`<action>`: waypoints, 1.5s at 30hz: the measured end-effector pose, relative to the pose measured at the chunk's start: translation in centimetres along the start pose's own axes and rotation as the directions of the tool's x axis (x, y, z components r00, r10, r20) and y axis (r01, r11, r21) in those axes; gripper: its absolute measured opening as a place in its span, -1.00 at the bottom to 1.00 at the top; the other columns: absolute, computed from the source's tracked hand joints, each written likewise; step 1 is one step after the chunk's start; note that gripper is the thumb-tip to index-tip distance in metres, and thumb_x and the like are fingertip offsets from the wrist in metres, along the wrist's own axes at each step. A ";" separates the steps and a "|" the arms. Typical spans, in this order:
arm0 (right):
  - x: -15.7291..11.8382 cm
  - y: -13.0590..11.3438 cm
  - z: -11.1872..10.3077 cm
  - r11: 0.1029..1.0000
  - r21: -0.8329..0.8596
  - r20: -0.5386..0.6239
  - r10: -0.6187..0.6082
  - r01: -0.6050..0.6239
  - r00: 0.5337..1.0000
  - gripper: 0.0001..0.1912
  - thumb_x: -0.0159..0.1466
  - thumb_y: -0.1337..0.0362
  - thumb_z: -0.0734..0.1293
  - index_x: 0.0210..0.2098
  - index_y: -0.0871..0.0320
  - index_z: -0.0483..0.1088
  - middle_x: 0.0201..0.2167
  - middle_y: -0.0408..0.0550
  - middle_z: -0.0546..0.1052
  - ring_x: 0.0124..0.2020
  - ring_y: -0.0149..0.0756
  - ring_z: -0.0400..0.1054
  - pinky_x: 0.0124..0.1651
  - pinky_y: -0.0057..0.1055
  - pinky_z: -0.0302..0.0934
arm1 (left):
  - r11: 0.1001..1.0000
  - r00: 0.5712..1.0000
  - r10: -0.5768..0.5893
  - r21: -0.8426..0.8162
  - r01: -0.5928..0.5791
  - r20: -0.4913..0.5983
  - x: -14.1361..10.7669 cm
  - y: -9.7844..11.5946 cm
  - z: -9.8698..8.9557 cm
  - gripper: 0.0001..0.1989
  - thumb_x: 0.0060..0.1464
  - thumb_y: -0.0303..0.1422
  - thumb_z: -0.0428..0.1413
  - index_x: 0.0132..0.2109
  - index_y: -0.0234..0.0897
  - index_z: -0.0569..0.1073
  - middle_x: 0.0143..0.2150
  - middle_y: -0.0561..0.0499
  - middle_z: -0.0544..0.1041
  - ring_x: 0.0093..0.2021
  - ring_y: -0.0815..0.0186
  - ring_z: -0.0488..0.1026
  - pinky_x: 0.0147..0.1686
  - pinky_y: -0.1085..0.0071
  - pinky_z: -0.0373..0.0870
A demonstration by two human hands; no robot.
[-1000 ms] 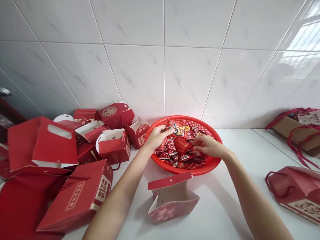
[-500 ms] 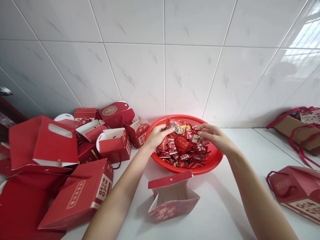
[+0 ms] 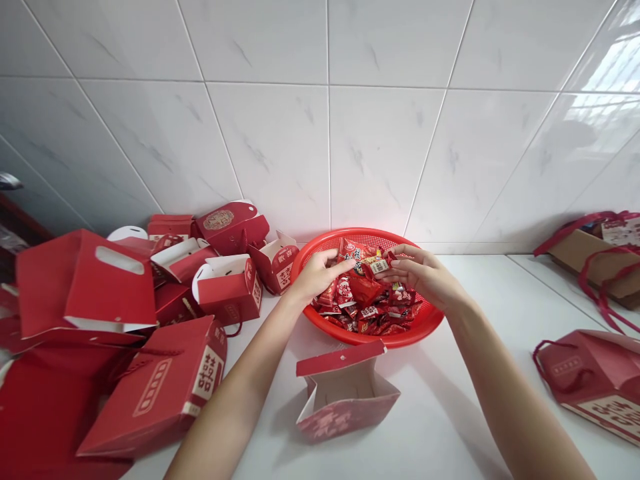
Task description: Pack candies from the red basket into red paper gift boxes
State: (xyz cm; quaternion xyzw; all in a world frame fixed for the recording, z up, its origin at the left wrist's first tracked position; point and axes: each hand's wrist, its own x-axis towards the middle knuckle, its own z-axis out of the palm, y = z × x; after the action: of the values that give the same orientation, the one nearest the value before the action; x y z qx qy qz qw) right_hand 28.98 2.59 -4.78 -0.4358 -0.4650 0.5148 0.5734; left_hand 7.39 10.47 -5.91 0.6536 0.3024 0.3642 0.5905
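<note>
A red plastic basket (image 3: 433, 320) holds many small wrapped candies (image 3: 370, 312). Over its left side, my left hand (image 3: 320, 272) is closed on a red snack packet (image 3: 350, 252) with large printed characters, thumb on top. My right hand (image 3: 423, 272) reaches over the right rim and pinches a small wrapped candy (image 3: 379, 265) with a pale label, close against the packet. In front of the basket an open red gift box (image 3: 345, 417) stands on the white counter, its top gaping and no contents visible inside.
Several red gift boxes (image 3: 227, 287) are heaped on the left, some open. At the right lie a red box with a cord handle (image 3: 575, 367) and a brown box (image 3: 575, 260) with red ribbon. A tiled wall (image 3: 380, 153) rises behind the basket.
My right hand has shifted slightly left, bringing the pale-labelled candy toward the snack packet. The packet has tilted and moved a little right in my left hand.
</note>
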 end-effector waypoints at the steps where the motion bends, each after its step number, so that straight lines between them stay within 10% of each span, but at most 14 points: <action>1: 0.0 0.0 0.2 1.000 0.003 0.012 -0.003 0.003 1.000 -0.60 -0.03 0.11 0.64 -0.32 0.10 0.45 -0.39 -0.16 0.62 -0.29 -0.16 0.61 -0.04 -0.17 0.47 | 1.000 1.000 0.004 0.001 -0.004 0.000 0.0 0.0 0.0 -0.50 -0.12 0.01 0.40 -0.17 -0.30 0.62 -0.19 -0.09 0.68 -0.12 0.06 0.60 -0.09 0.18 0.50; 21: -0.4 -0.3 0.0 0.949 -0.301 -0.034 -0.107 0.092 0.994 -0.63 0.18 -0.02 0.51 -0.18 0.10 0.51 -0.25 -0.03 0.66 -0.22 -0.17 0.57 -0.09 -0.23 0.44 | 0.991 0.989 0.133 0.006 -0.133 -0.069 0.4 -0.2 -0.2 -0.51 -0.14 -0.10 0.42 -0.13 -0.33 0.63 -0.17 -0.07 0.69 -0.14 0.09 0.60 -0.06 0.20 0.49; 27: 0.3 0.3 -2.0 0.553 -0.829 0.221 0.187 0.083 0.957 -0.84 0.31 0.27 0.28 -0.30 0.12 0.52 -0.30 -0.05 0.62 -0.23 -0.17 0.52 -0.14 -0.29 0.37 | 0.995 0.986 0.087 -0.036 -0.093 -0.140 0.4 -0.3 -0.3 -0.53 -0.20 -0.11 0.44 -0.19 -0.34 0.63 -0.27 -0.06 0.69 -0.25 0.12 0.60 -0.15 0.22 0.49; 31: 0.7 1.4 -1.8 0.191 -0.981 0.115 0.371 0.045 0.922 -0.69 0.27 0.45 0.21 -0.22 0.08 0.57 -0.18 -0.04 0.63 -0.16 -0.17 0.50 -0.09 -0.32 0.29 | 0.995 0.991 0.079 -0.058 -0.086 -0.110 0.4 -0.5 -0.3 -0.52 -0.19 -0.12 0.44 -0.15 -0.33 0.63 -0.25 -0.05 0.69 -0.23 0.11 0.61 -0.13 0.21 0.50; 39: 0.9 2.0 -1.1 -0.049 -0.998 -0.050 0.411 -0.033 0.910 -0.68 0.24 0.49 0.22 -0.19 0.15 0.58 -0.14 0.15 0.60 -0.15 -0.02 0.50 -0.21 -0.29 0.23 | 0.997 0.993 0.064 -0.027 -0.067 -0.100 0.2 -0.5 -0.2 -0.52 -0.15 -0.12 0.42 -0.10 -0.32 0.64 -0.24 -0.04 0.68 -0.20 0.11 0.59 -0.14 0.22 0.49; 45: 0.3 1.1 -0.4 -0.070 -0.997 -0.018 0.473 0.017 0.881 -0.59 0.30 0.43 0.21 0.02 0.14 0.58 -0.08 0.18 0.63 -0.08 0.05 0.53 -0.13 -0.23 0.31 | 0.998 0.994 0.065 -0.012 -0.067 -0.092 0.2 -0.4 -0.3 -0.53 -0.16 -0.14 0.42 -0.11 -0.30 0.64 -0.26 -0.03 0.68 -0.19 0.11 0.59 -0.13 0.21 0.50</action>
State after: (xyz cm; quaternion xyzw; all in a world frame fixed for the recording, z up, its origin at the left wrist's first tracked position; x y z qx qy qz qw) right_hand 29.18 2.96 -5.89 -0.6868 -0.6962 0.1833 -0.1005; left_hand 7.31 10.87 -6.25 0.6415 0.3047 0.4154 0.5685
